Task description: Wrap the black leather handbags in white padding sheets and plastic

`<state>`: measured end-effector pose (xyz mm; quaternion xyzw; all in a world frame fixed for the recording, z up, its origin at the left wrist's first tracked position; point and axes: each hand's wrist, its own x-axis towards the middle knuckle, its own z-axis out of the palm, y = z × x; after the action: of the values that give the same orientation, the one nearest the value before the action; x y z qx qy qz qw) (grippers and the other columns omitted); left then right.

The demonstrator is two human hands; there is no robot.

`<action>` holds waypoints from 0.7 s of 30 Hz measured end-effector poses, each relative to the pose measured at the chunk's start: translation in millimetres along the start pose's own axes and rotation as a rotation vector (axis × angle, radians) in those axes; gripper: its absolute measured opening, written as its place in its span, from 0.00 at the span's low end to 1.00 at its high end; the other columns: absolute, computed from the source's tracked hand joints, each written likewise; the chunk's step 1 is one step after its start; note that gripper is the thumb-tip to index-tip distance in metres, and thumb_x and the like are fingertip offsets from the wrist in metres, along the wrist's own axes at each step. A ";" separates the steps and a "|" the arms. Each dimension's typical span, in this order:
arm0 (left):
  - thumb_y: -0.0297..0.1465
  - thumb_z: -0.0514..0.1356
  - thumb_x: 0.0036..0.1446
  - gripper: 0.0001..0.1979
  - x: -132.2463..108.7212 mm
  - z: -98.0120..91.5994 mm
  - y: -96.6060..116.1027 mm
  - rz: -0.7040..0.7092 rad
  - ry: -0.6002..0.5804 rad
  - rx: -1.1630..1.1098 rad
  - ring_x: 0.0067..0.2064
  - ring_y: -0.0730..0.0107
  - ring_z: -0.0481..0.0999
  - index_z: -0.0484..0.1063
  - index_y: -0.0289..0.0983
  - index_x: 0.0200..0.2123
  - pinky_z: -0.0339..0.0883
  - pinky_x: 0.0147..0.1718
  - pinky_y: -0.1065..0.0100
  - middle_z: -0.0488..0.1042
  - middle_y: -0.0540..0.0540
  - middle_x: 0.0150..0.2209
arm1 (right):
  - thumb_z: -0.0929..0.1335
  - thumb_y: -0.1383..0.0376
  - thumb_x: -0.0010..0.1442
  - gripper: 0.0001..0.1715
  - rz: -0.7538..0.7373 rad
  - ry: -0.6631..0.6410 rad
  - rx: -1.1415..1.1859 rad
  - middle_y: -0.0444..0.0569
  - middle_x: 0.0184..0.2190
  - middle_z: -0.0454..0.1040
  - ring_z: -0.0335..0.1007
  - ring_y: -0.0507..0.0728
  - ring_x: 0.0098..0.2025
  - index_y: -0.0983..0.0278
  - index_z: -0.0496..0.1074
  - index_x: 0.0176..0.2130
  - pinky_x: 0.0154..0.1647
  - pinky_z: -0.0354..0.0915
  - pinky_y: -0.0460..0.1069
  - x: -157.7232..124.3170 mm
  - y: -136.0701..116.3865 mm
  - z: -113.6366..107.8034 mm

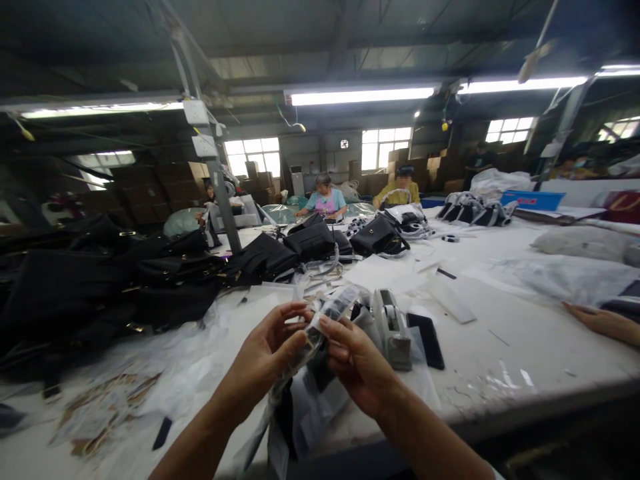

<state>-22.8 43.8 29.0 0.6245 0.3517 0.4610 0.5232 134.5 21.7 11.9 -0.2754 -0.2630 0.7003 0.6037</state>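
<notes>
At the bench's point(477, 353) near edge, the left hand point(270, 343) and right hand point(361, 365) grip a plastic-wrapped strap point(339, 303). A blue bin point(534, 200) sits far right, contents hidden; black bags point(65, 290) heap left.

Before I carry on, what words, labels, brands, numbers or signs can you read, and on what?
None legible.
Blue bin: pale and reddish marking, too blurred.
Dark red item at right: gold mark, unreadable.
Small wall square: too small.
Held plastic-wrapped strip: no lettering discernible.
</notes>
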 end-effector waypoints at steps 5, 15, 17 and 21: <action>0.50 0.57 0.61 0.26 -15.7 -27.7 -28.0 -0.003 0.236 0.076 0.58 0.55 0.70 0.67 0.39 0.54 0.61 0.59 0.56 0.71 0.40 0.57 | 0.75 0.58 0.55 0.21 -0.137 0.035 -0.220 0.48 0.43 0.76 0.48 0.38 0.17 0.65 0.69 0.44 0.16 0.48 0.37 7.1 2.9 -9.5; 0.56 0.65 0.45 0.49 -69.2 -31.9 -130.3 -0.141 0.361 0.284 0.63 0.43 0.64 0.55 0.42 0.65 0.56 0.62 0.48 0.64 0.39 0.64 | 0.65 0.54 0.65 0.15 -0.497 0.105 -1.237 0.46 0.26 0.77 0.74 0.55 0.27 0.62 0.75 0.40 0.32 0.69 0.49 17.9 -32.2 -74.0; 0.54 0.65 0.47 0.42 -69.3 -27.9 -136.9 -0.166 0.384 0.364 0.60 0.44 0.68 0.62 0.41 0.61 0.61 0.59 0.51 0.70 0.40 0.59 | 0.67 0.59 0.64 0.13 -0.660 0.184 -1.366 0.48 0.34 0.79 0.76 0.57 0.32 0.60 0.74 0.46 0.39 0.70 0.52 23.5 -41.8 -83.8; 0.51 0.63 0.50 0.27 -66.1 -24.6 -136.6 -0.211 0.399 0.499 0.50 0.48 0.77 0.74 0.43 0.49 0.71 0.47 0.61 0.81 0.47 0.43 | 0.70 0.63 0.62 0.36 -0.839 0.062 -1.766 0.53 0.56 0.71 0.73 0.60 0.46 0.58 0.57 0.66 0.48 0.67 0.53 40.6 -59.4 -77.2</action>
<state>-61.7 19.0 -117.6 0.5909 0.6118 0.4172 0.3201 225.6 72.5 -4.0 -0.5307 -0.7535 -0.0276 0.3870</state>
